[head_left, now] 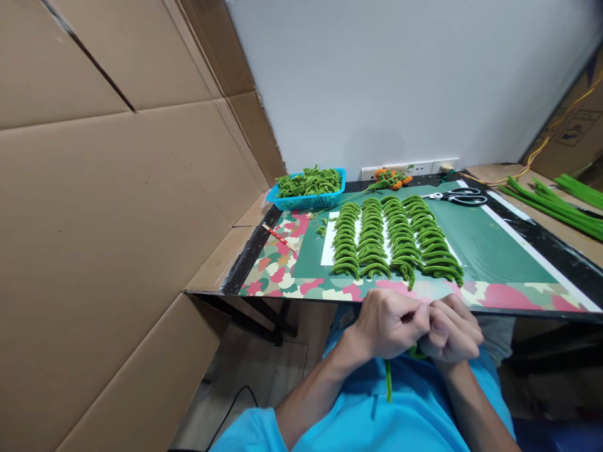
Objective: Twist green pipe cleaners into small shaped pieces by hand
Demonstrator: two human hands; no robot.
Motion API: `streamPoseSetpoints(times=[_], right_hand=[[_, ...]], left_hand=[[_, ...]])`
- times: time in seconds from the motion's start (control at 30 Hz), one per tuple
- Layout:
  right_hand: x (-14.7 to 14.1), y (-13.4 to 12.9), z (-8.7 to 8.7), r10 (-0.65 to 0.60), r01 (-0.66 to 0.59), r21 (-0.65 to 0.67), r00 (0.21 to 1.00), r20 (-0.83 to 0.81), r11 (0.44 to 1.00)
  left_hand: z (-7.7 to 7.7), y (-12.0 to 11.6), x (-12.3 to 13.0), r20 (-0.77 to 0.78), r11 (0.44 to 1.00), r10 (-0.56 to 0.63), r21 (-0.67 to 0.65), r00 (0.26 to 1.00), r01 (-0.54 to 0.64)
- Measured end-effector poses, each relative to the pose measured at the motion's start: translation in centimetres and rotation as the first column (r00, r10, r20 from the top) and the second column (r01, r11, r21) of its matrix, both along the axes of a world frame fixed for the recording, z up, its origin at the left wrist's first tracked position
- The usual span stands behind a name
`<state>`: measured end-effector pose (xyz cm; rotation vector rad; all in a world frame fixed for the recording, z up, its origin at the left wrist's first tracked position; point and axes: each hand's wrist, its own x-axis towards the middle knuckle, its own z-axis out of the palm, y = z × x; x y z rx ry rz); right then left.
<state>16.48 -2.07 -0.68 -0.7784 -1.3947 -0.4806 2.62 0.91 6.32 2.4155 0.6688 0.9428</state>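
Note:
Both my hands are closed and pressed together just in front of the table edge, over my lap. A green pipe cleaner (389,380) hangs down below my left hand (392,323), which pinches it. My right hand (451,329) is curled against the left, with a bit of the same green stem showing under its fingers. The part between the fingertips is hidden. Beyond my hands, curved green pipe-cleaner pieces (372,235) lie stacked in several columns on a white sheet (327,251). One piece at the near end sticks out toward me.
A blue basket (306,202) full of green pieces stands at the back left. Orange flowers on a stem (393,179) lie by the wall socket. Black-handled scissors (464,197) rest right of the columns. Long green pipe cleaners (551,207) lie far right. Cardboard (117,220) walls the left side.

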Motion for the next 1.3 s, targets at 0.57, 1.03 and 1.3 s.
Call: streamPoseSetpoints(times=[0.57,1.03,1.3], right_hand=[[0.0,0.0,-0.5,0.003,-0.004,-0.012,1.000,-0.017,1.000],[0.2,-0.2,0.2,-0.037,0.037,-0.007,0.999,-0.013,0.999],[0.3,-0.3,0.6,-0.046,0.046,0.008,0.998,-0.033,0.999]], left_hand=[[0.4,-0.1,-0.2,0.096,0.992,-0.051,-0.110,0.994,0.061],[-2.0,-0.3,0.5,0.110,0.956,-0.016,0.294,0.994,-0.017],[-3.9,-0.7,0.4,0.025,0.876,0.021,0.482,0.999,-0.030]])
